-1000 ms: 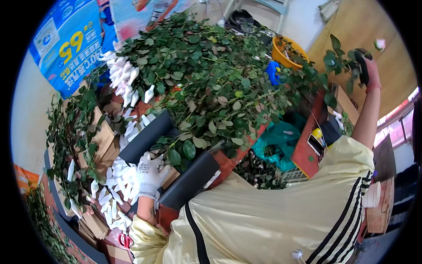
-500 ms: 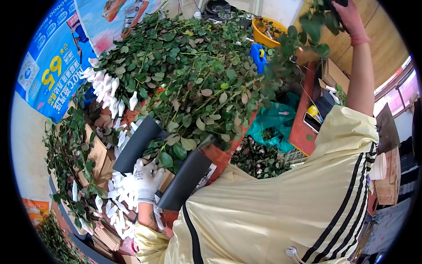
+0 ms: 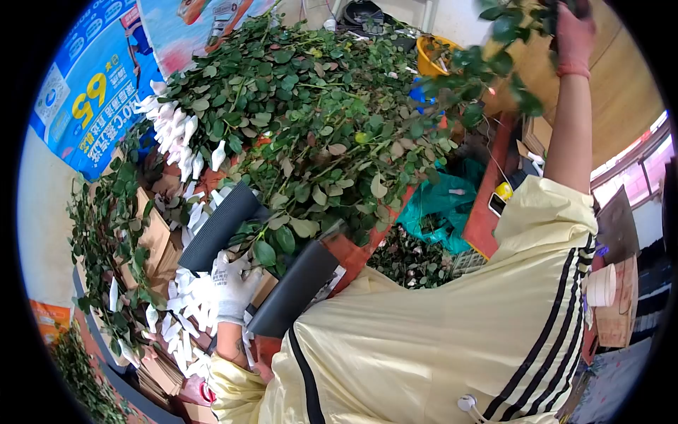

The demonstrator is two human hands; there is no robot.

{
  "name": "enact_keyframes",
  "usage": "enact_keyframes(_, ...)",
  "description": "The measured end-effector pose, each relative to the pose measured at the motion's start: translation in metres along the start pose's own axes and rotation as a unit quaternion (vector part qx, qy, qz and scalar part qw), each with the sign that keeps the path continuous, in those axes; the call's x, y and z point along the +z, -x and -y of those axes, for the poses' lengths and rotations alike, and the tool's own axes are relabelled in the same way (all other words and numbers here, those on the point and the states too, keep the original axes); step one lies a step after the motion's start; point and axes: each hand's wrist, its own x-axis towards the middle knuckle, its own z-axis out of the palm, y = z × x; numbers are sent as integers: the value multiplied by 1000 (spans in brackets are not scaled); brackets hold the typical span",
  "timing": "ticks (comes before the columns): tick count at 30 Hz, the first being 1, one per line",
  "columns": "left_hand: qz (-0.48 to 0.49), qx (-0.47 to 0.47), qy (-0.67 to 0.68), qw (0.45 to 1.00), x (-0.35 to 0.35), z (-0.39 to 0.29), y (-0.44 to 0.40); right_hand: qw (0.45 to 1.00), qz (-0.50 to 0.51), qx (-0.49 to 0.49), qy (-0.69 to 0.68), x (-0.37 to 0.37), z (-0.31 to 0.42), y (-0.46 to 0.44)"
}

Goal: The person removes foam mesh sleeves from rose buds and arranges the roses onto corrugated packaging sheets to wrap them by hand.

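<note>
My left hand [image 3: 234,286], in a white glove, rests with fingers apart between two black padded pieces, the ribbed one [image 3: 220,227] above it and the smooth one [image 3: 295,290] to its right. My right hand [image 3: 573,39], in a pink and black glove, is raised at the top right, closed around a leafy rose stem [image 3: 505,32]. Its fingertips are partly cut off by the dark rim. A large pile of leafy stems [image 3: 318,127] spreads over the middle, with white-wrapped flower heads [image 3: 169,131] at its left end.
White sleeves [image 3: 185,304] lie scattered left of my left hand, near cardboard pieces [image 3: 157,240]. A teal bag [image 3: 441,208], a phone [image 3: 496,205] and a yellow basin [image 3: 432,56] are on the right. More leafy stems [image 3: 113,240] hang at the left.
My right hand has risen with the stem since the first frame, and now stands slightly lower and further right than half a second ago. My left hand stays between the black pieces.
</note>
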Motion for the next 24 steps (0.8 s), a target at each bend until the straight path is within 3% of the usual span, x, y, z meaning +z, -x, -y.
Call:
enact_keyframes(1, -1, -5, 0, 1000, 1, 0, 1, 990, -100, 34, -91, 2, 5, 3)
enact_keyframes(3, -17, 24, -9, 1000, 1, 1, 0, 992, -31, 87, 87, 5, -11, -3)
enact_keyframes(5, -10, 17, -8, 1000, 0, 1, 0, 965, 119, 213, 91, 4, -12, 1)
enact_keyframes(6, -10, 7, -4, 1000, 0, 0, 0, 990, 55, 128, -18, 3, -67, -11)
enact_keyframes(7, -15, 4, -1, 1000, 1, 0, -2, 991, 57, 123, -21, -3, -65, -13)
enact_keyframes(9, -13, 9, 0, 1000, 0, -1, -1, 961, -162, 151, -166, -13, -54, -10)
enact_keyframes(11, -25, 14, -21, 999, 3, 4, 2, 957, -143, 105, -230, -6, -86, -16)
enact_keyframes(13, -39, 32, -35, 998, 3, 6, 3, 989, -22, 134, -57, 7, -99, -10)
enact_keyframes(14, -14, 19, -27, 999, 1, 5, 3, 982, 28, 144, -117, 14, -62, 2)
enact_keyframes(15, 7, 5, -19, 1000, 1, 5, 0, 990, -18, 121, -74, 17, -52, 5)
enact_keyframes(18, 1, 7, -12, 1000, 0, 1, -1, 966, -72, 171, -182, 24, -22, 12)
enact_keyframes(20, -8, 15, -11, 1000, -1, 2, 0, 988, 22, 155, 14, 22, -32, 9)
enact_keyframes(21, -5, 16, -13, 1000, -2, 3, 0, 987, 21, 158, 15, 17, -50, 6)
enact_keyframes(23, 1, 4, -5, 1000, -2, 1, 1, 981, -144, 72, -106, 9, -78, -4)
enact_keyframes(24, 1, 1, -1, 1000, -1, 0, 2, 982, -140, 70, -107, 10, -80, -6)
